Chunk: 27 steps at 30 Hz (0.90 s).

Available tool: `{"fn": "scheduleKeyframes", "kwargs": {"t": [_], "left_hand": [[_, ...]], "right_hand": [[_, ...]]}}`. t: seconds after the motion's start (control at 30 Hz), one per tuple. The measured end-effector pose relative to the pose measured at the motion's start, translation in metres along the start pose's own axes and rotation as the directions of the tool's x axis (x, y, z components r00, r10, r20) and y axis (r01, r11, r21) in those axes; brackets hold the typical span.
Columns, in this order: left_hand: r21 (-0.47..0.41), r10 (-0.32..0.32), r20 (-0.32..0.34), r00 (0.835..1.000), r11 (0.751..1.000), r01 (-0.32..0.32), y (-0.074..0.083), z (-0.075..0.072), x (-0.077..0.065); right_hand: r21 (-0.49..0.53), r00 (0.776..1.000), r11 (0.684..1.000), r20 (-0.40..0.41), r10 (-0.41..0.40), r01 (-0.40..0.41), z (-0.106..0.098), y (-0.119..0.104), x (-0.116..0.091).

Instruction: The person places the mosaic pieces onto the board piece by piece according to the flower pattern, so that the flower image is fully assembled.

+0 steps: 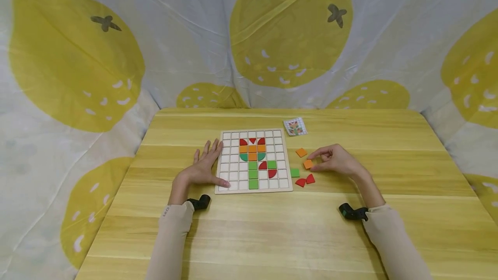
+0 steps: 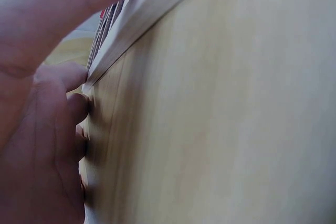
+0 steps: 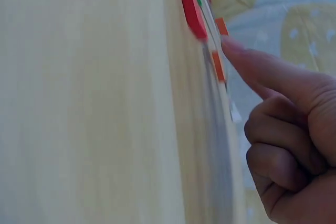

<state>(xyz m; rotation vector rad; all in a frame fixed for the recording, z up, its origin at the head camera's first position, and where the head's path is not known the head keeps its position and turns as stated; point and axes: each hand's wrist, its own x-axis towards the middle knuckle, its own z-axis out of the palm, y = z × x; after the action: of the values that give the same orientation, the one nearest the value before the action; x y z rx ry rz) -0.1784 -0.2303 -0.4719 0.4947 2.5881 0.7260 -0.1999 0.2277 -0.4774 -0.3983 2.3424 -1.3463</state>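
A wooden grid board (image 1: pixel 290 159) lies on the table, bearing red, orange, dark green and light green tiles in a flower-like pattern. My left hand (image 1: pixel 202 167) is spread along its left side, the thumb resting on the lower left corner and the fingers by the edge. To the board's right, my right hand (image 1: pixel 337 160) pinches an orange square tile (image 1: pixel 308 164) between thumb and index finger, with the other fingers curled in. Close by lie another orange square tile (image 1: pixel 301 152), a light green square tile (image 1: pixel 295 172) and two red quarter-round tiles (image 1: pixel 300 182).
A small pattern card (image 1: pixel 295 127) with a printed flower lies beyond the board's upper right corner. The wooden table (image 1: pixel 272 232) runs back to a hanging cloth (image 1: pixel 186 33) printed with lemons. A black camera mount sits on each wrist.
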Motion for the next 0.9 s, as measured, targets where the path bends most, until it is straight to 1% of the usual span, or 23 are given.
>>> {"fn": "scheduleKeyframes", "kwargs": {"t": [0.17, 0.33, 0.47, 0.57, 0.7, 0.9], "left_hand": [[-0.002, 0.002, -0.002, 1.000, 1.000, -0.002, 0.001, 0.000, 0.000], [-0.011, -0.003, -0.002, 1.000, 1.000, 0.003, 0.002, -0.001, 0.000], [-0.013, -0.008, -0.002, 1.000, 1.000, 0.008, 0.002, -0.001, -0.001], [-0.013, -0.011, -0.004, 1.000, 1.000, 0.011, 0.002, -0.001, -0.002], [-0.019, -0.008, -0.007, 1.000, 1.000, 0.008, 0.002, -0.001, -0.002], [-0.013, -0.006, -0.008, 1.000, 1.000, 0.006, 0.002, -0.001, -0.001]], "right_hand": [[0.007, 0.999, 1.000, -0.031, -0.020, 0.021, 0.022, -0.016, 0.009], [0.035, 1.000, 0.999, -0.013, -0.027, 0.028, 0.044, -0.033, 0.018], [0.050, 1.000, 0.999, 0.000, -0.015, 0.015, 0.062, -0.045, 0.024], [0.031, 1.000, 0.999, 0.006, -0.023, 0.022, 0.075, -0.052, 0.029], [-0.019, 0.999, 0.999, 0.013, -0.044, 0.045, 0.089, -0.060, 0.036], [-0.035, 0.999, 0.998, 0.015, -0.043, 0.043, 0.101, -0.066, 0.039]]}}
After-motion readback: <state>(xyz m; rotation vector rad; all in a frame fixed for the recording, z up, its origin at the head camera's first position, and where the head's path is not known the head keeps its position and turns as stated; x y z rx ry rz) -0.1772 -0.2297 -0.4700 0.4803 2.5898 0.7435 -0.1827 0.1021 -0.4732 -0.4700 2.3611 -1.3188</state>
